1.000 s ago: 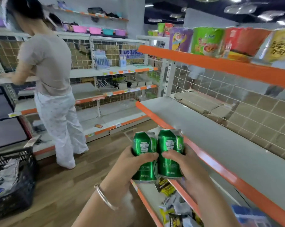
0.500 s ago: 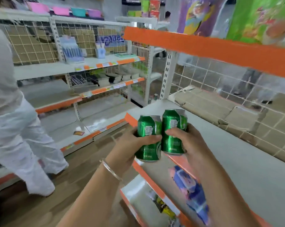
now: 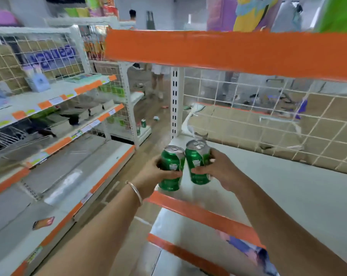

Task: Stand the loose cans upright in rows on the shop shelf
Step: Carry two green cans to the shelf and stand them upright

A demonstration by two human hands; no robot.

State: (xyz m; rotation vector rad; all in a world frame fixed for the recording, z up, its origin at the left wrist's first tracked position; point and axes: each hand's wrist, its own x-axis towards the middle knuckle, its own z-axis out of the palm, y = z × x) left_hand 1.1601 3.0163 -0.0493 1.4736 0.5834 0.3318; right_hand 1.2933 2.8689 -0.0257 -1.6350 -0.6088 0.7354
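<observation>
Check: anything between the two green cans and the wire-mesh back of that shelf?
Head view: bare white shelf between the cans and the mesh back.

A: Where does the one view sit?
B: On the person's head, looking forward and down along both forearms toward the white shelf [image 3: 288, 186].
A: How near?
B: Close. The left hand [image 3: 156, 174] and right hand [image 3: 218, 168] sit mid-frame, and the orange shelf edge [image 3: 228, 52] above looms large.
A: Any second view?
B: None, so nothing is shared
</observation>
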